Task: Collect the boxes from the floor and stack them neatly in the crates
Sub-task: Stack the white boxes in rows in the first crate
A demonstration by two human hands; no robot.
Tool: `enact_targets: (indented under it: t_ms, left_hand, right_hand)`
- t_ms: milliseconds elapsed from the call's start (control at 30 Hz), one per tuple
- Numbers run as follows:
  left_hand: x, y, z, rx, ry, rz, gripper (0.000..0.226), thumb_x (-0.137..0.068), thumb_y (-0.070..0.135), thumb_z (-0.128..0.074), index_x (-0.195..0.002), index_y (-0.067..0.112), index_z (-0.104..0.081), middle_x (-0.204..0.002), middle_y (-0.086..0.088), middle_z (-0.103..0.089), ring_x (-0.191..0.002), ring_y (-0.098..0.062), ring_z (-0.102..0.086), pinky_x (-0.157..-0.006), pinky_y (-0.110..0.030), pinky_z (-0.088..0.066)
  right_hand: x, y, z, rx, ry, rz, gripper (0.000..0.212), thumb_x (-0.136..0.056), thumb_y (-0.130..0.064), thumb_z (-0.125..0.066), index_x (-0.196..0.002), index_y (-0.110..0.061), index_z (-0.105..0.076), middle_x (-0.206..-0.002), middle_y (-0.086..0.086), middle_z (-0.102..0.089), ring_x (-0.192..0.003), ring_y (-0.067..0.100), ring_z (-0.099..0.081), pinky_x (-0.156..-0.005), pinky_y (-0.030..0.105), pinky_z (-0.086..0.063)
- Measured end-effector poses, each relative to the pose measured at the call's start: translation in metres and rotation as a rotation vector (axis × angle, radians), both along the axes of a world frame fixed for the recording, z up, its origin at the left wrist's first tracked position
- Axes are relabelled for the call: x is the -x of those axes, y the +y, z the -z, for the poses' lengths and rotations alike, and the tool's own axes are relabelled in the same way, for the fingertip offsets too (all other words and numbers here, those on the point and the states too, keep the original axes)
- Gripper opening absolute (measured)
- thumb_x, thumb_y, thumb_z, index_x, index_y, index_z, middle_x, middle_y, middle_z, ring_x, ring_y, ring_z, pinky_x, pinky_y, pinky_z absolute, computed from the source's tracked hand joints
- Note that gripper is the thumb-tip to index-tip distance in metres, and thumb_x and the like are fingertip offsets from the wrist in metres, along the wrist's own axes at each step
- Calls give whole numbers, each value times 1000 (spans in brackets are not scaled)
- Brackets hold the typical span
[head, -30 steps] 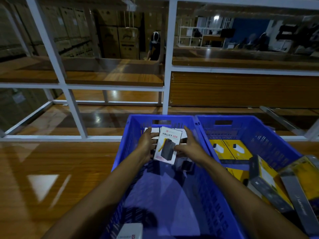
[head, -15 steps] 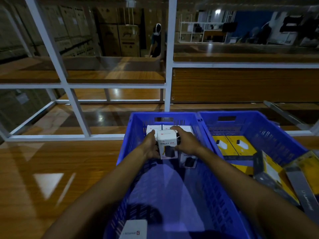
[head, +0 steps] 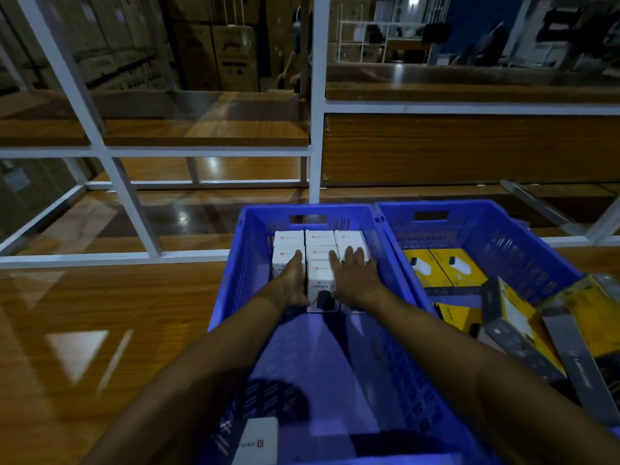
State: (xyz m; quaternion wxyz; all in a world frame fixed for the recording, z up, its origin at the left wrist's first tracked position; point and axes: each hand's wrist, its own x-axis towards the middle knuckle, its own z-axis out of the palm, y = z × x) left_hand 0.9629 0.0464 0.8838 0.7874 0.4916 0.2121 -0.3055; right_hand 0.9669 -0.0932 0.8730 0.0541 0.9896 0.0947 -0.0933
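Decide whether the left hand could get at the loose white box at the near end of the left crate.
Probably yes. The left hand holds nothing, only pressing the stacked white boxes; the loose white box lies uncovered nearer the person, so drawing the arm back should reach it.

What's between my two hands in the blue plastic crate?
A white cardboard box printed HALLEY, in the head view, between left hand and right hand.

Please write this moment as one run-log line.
left grip: touches white boxes; right grip: rests on white boxes; left crate: boxes at far wall
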Motion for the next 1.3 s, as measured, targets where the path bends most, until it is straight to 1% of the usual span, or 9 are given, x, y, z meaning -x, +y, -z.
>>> enact_targets:
  t_ms: [433, 667, 733, 800, 867, 967, 1067, 1167, 1300]
  left_hand:
    - [3, 4, 6, -60, 14, 6, 94, -89, 79, -23, -125, 0, -60, -118, -20, -65, -102, -34, -62, -80, -44, -52]
    - [1, 19, -19, -260, 37, 108, 85, -97, 67, -18, -149, 1, -31, -153, -25, -32, -142, -42, -28, -114, -56, -21]
    - [-3, 29, -23, -372, -19, 219, 78, -98, 64, -22, -149, 6, -34, -149, -20, -37, -140, -43, -31, -111, -56, -27]
    - [2, 36, -29, -591, -122, 434, 55, -100, 52, -31, -127, 9, -52, -114, -13, -55, -110, -34, -57, -84, -43, -48]
    - [15, 37, -40, -883, -249, 670, 24, -100, 27, -40, -103, 8, -54, -91, -12, -52, -70, -26, -54, -61, -32, -46]
    - [42, 34, -46, -1171, -353, 955, 26, -99, 13, -44, -118, -1, -55, -114, -22, -56, -84, -33, -57, -68, -39, -54]
    - [73, 38, -44, -1213, -379, 1229, 21, -97, 7, -48, -99, -5, -64, -94, -15, -61, -71, -25, -58, -56, -29, -52]
    - [87, 48, -34, -1261, -410, 1359, 27, -93, 7, -51, -67, 11, -58, -72, -5, -59, -71, -26, -56, -68, -38, -48]
    - [82, 61, -22, -1338, -385, 1416, 20, -88, 6, -54, -91, -2, -71, -89, -18, -72, -69, -27, -61, -58, -33, -48]
  right_hand:
    - [-3, -1, 7, -29, 65, -3, 88, -100, -42, -49, -157, -16, 12, -162, 25, 15, -149, 45, 9, -118, 64, -8]
    - [3, -6, -7, -41, 82, -28, 109, -90, -42, -65, -156, -17, 19, -161, 23, 20, -149, 43, 16, -119, 61, -8]
    - [7, -2, -17, -50, 64, -48, 112, -89, -46, -66, -156, -16, 18, -161, 20, 23, -149, 41, 18, -119, 61, -8]
    - [15, 3, -29, -68, 57, -58, 107, -90, -48, -64, -157, -15, 13, -162, 16, 24, -150, 38, 17, -120, 59, -11]
    - [28, 9, -40, -79, 69, -77, 91, -92, -47, -61, -158, -11, -9, -165, 16, 9, -152, 38, 0, -117, 54, -24]
    - [57, 17, -51, -72, 35, -205, 40, -91, -43, -59, -117, -12, -59, -132, 17, -53, -112, 34, -54, -82, 40, -49]
    - [92, 29, -59, -75, 211, -351, 41, -89, -53, -61, -89, -12, -64, -90, 10, -65, -77, 28, -58, -61, 34, -45]
    - [124, 48, -62, -120, 488, -489, 53, -87, -61, -61, -78, -9, -67, -69, 4, -60, -65, 22, -54, -61, 36, -41]
    - [160, 78, -50, -170, 641, -674, 55, -88, -64, -58, -92, -9, -63, -80, 2, -64, -66, 18, -51, -64, 32, -42]
